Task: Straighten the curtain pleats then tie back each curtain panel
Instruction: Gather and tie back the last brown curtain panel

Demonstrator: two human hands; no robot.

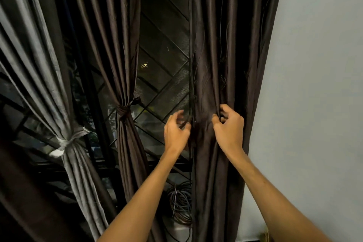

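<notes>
A dark brown curtain panel (231, 45) hangs loose at the right, beside the wall. My left hand (175, 131) pinches its left edge with curled fingers. My right hand (228, 125) grips a fold of the same panel a little further right, at the same height. The middle brown panel (117, 55) is gathered and knotted with a dark tie (122, 111). At the left, a grey panel (39, 65) is gathered with a pale tie (65, 142).
A window with a dark diagonal metal grille (163, 76) shows between the panels. A coil of cables (180, 204) lies low behind the right panel. A pale wall (314, 84) stands at the right.
</notes>
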